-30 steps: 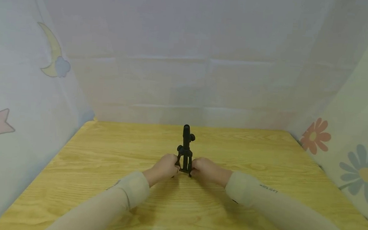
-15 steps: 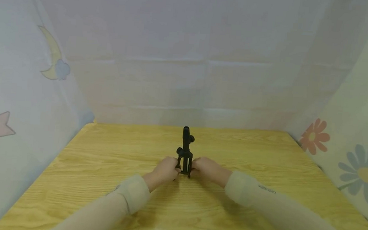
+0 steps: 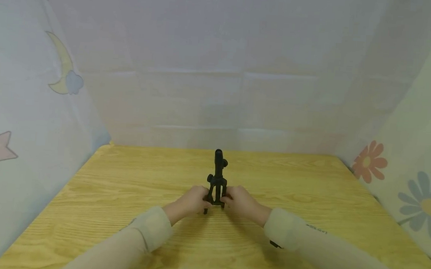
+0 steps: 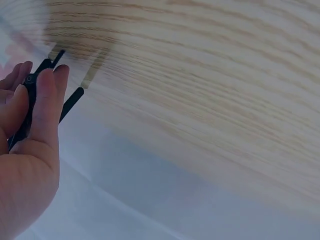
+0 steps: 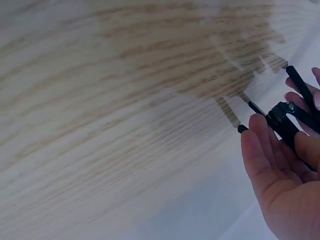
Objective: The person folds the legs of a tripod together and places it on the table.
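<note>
One slim black tripod [image 3: 218,180], metal or plastic but impossible to say which, set between a bare left grip [image 3: 194,199] and a bare right grip [image 3: 240,203]. Stands roughly upright, apparently with feet on the glossy yellow wood-grain worktop [image 3: 291,177] beneath both grips, judging by reflections meeting the leg tips. In left grip, nearly closed: a leg or its joint, pinched between thumb and fingers [image 4: 46,100]. In right grip, also nearly closed: a black part of the opposite side, caught between bent thumb and straighter fingers. Cannot tell exactly where on each leg, being partly hidden. Probably held low, one grip per side, to steady the base evenly and guard against tipping. Above both grips, a small round upper knob [image 3: 225,163] toward right grip and a small round lower knob [image 3: 210,178] toward left grip; both untouched. Far beyond the grips, behind the worktop, a pale creased sheet [image 3: 188,95] as backdrop, presumably for screening.
</note>
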Demonstrator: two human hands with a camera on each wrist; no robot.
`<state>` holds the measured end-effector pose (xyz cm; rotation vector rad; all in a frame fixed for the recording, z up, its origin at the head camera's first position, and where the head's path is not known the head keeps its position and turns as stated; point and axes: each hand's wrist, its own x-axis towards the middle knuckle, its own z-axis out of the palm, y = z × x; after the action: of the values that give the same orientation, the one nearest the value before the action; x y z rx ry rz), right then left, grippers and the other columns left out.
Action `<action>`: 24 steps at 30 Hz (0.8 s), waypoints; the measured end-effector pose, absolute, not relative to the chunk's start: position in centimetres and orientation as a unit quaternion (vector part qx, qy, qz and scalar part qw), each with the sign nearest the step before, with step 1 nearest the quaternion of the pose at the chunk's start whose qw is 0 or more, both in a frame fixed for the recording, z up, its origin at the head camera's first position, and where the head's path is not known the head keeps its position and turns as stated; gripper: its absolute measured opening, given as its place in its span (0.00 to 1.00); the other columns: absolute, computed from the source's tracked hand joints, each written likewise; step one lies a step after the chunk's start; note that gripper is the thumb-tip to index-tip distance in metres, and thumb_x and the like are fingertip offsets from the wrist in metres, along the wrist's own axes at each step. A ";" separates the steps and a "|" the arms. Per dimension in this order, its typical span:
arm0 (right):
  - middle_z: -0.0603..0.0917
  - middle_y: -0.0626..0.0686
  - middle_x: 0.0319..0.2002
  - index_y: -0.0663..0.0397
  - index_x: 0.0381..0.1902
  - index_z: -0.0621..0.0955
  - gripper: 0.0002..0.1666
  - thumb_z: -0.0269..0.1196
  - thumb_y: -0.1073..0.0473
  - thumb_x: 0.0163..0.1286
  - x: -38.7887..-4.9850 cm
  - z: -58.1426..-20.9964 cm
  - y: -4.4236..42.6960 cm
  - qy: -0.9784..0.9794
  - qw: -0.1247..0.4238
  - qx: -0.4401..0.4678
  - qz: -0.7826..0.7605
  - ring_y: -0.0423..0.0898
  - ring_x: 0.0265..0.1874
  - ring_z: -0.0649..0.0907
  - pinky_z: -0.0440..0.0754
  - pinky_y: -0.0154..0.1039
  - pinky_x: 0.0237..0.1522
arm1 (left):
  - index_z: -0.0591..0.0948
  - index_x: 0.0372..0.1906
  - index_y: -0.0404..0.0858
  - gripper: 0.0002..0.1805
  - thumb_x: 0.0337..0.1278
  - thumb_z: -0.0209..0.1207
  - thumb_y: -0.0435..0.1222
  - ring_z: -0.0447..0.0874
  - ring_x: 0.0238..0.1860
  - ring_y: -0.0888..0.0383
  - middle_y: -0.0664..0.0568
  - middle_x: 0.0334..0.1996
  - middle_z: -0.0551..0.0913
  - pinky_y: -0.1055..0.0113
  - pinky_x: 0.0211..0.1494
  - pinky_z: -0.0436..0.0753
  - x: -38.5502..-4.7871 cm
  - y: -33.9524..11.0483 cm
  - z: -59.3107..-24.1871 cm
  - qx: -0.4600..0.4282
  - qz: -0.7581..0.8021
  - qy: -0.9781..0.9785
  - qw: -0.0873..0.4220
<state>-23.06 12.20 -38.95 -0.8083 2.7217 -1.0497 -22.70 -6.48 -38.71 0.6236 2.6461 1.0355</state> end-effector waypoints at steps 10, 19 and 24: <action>0.86 0.61 0.35 0.70 0.44 0.81 0.08 0.59 0.69 0.70 -23.3 -39.1 12.5 0.884 0.067 -0.294 -0.357 0.49 0.27 0.85 0.82 0.35 0.29 | 0.84 0.32 0.32 0.03 0.55 0.66 0.30 0.84 0.33 0.51 0.47 0.31 0.86 0.62 0.37 0.82 -22.9 -7.3 -38.5 0.257 0.316 0.908 0.097; 0.86 0.60 0.36 0.70 0.44 0.81 0.09 0.59 0.68 0.70 -23.2 -39.0 12.5 0.890 0.079 -0.272 -0.358 0.50 0.28 0.85 0.83 0.37 0.30 | 0.84 0.31 0.32 0.04 0.59 0.63 0.30 0.85 0.28 0.50 0.48 0.29 0.84 0.67 0.29 0.82 -22.6 -7.4 -38.1 0.246 0.335 0.903 0.108; 0.86 0.61 0.38 0.70 0.45 0.80 0.09 0.58 0.70 0.70 -23.4 -39.1 12.6 0.891 0.082 -0.273 -0.354 0.51 0.30 0.85 0.82 0.36 0.30 | 0.84 0.34 0.29 0.04 0.59 0.63 0.28 0.84 0.29 0.50 0.45 0.32 0.84 0.66 0.30 0.82 -22.8 -7.5 -37.8 0.245 0.335 0.902 0.116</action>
<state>-23.44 12.58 -39.10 -0.8151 2.6617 -1.0590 -22.78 -7.54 -37.82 0.7180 2.6424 0.9811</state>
